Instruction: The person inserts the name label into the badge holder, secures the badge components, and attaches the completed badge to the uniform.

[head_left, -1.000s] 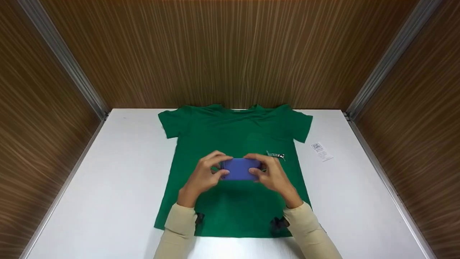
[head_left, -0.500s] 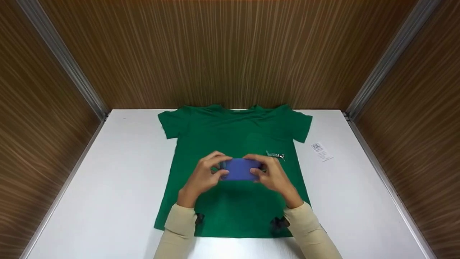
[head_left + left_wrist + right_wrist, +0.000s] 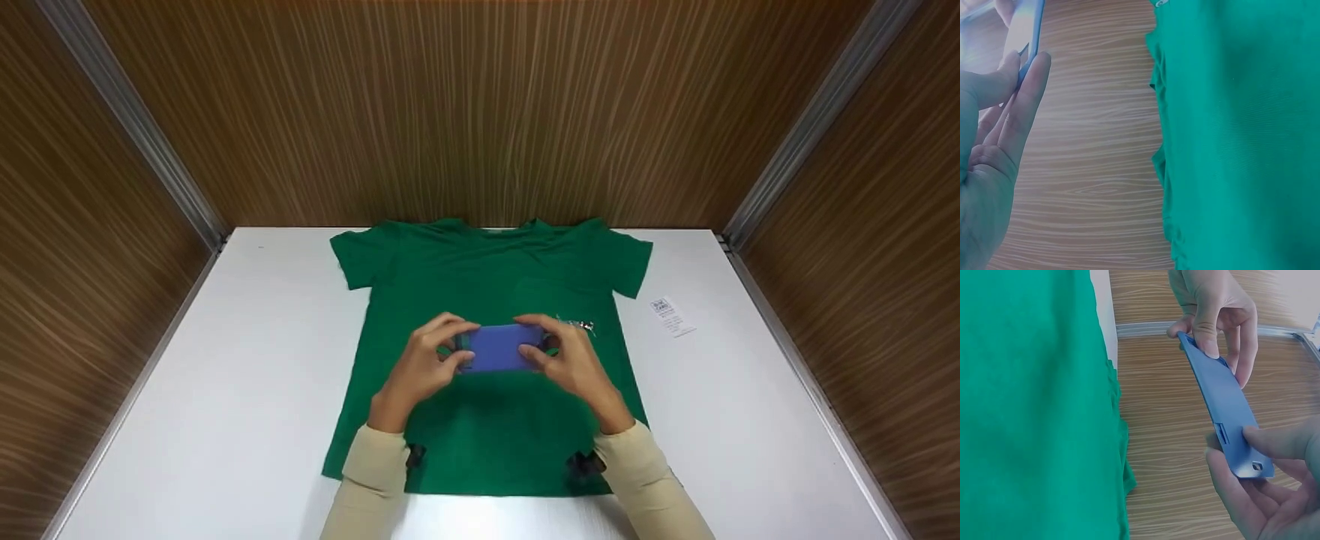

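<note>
A flat blue plastic card holder (image 3: 496, 348) is held level by both hands in the head view, overlapping the middle of the shirt. My left hand (image 3: 421, 361) pinches its left end between thumb and fingers; my right hand (image 3: 571, 358) grips the right end. In the right wrist view, the holder (image 3: 1221, 399) shows a small slot near my right thumb and a notch along one long edge. Beneath the hands, a green T-shirt (image 3: 487, 442) lies spread out, neck away from me. A small shiny strap clip (image 3: 582, 325) lies on it, just beyond the right hand.
A white printed card (image 3: 672, 316) lies on the white table (image 3: 750, 420), right of the shirt. Wood-grain panels (image 3: 480, 112) enclose the table at the back and both sides, with metal strips at the corners.
Both hands have brought the card holder slightly up and to the left, with its right end a little higher. My right index finger has risen slightly. Shirt, clip and card stay put.
</note>
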The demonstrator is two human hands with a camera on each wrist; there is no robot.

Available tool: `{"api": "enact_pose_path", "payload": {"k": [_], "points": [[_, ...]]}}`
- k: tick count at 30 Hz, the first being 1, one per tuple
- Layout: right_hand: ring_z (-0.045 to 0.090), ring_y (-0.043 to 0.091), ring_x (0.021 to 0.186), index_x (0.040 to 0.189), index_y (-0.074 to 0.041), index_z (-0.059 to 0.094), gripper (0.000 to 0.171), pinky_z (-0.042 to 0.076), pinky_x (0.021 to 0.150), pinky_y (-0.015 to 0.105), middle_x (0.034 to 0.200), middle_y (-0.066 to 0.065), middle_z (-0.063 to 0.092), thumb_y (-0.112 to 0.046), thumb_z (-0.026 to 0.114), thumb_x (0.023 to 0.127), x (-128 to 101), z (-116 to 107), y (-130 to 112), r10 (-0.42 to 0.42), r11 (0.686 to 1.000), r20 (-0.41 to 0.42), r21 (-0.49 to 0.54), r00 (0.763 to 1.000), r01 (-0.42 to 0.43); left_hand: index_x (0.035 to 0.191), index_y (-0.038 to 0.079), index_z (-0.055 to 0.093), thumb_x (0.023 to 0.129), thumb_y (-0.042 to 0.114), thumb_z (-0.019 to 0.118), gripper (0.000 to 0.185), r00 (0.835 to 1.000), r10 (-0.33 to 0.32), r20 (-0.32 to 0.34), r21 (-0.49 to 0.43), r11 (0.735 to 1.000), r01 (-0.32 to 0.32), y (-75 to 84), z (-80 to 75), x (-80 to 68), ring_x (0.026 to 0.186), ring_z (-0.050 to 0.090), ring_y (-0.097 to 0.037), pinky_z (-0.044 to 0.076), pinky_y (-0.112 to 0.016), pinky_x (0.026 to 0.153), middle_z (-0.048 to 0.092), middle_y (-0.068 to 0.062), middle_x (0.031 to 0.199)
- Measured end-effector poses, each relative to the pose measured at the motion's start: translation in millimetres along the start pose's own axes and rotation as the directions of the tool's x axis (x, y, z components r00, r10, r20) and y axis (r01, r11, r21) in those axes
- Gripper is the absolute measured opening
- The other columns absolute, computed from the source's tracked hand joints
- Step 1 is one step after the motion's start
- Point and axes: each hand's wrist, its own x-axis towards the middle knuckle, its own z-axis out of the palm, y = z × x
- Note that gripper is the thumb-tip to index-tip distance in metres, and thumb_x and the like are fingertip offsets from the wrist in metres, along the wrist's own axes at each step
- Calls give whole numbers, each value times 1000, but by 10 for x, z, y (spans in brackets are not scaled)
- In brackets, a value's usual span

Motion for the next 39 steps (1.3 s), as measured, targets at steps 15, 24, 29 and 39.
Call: {"api": "enact_pose_path", "payload": {"k": [15, 24, 29, 39], "points": [[71, 23, 82, 118, -4, 72, 25, 59, 74, 28, 101, 16, 74, -1, 73, 93, 10, -9, 17, -41, 998, -66, -52, 997, 38, 127, 12, 72, 94, 7, 74, 34, 1000, -8, 3, -13, 1000, 8, -4, 5, 6, 90, 62, -18, 60, -34, 79, 67, -8, 118], [75, 26, 84, 119, -4, 72, 27, 63, 77, 38, 102, 17, 75, 2, 72, 93, 0, -18, 14, -45, 998, -49, -49, 998, 43, 127, 11, 72, 94, 6, 74, 34, 1000, 2, 6, -10, 1000, -2, -10, -7, 7, 89, 62, -19, 59, -34, 78, 68, -10, 118], [75, 25, 85, 120, -5, 72, 27, 63, 77, 40, 106, 17, 75, 2, 71, 94, -1, -23, 15, -50, 998, -43, -44, 998, 48, 128, 11, 71, 94, 5, 74, 34, 1000, -5, 12, -9, 1000, 5, -12, -13, 6, 89, 61, -19, 60, -33, 77, 67, -10, 118], [76, 26, 86, 122, -6, 72, 29, 64, 78, 46, 111, 18, 76, 1, 70, 95, 2, -28, 10, -29, 999, -51, -31, 998, 28, 127, 8, 71, 94, 4, 73, 33, 1000, 4, 6, -8, 1000, -4, 0, -21, 10, 88, 62, -20, 60, -34, 76, 67, -12, 116]]}}
